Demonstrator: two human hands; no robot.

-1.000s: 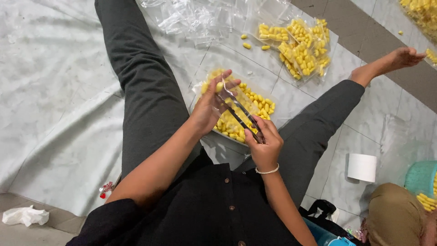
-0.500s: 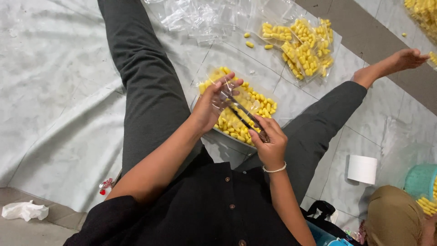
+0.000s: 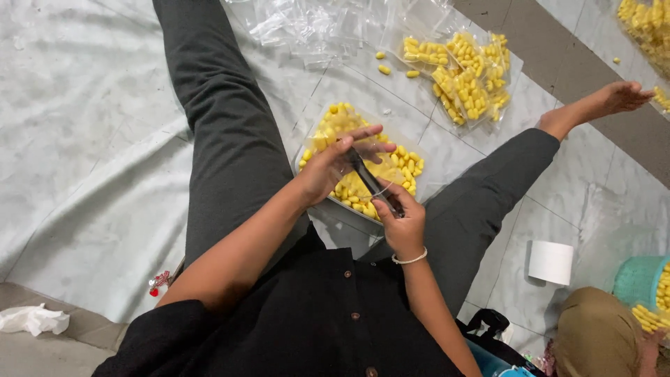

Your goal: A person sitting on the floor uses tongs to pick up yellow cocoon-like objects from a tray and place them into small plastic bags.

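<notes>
A dark slim tool is hovering just above the tray of yellow pieces, right hand clenching its near end, left hand pinching its far end. Tilting it could be scattering pieces beyond the tray.

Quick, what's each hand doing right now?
Left hand: closed on the upper end of a dark, thin tool, over yellow pieces.
Right hand: closed on the tool's lower end.
</notes>
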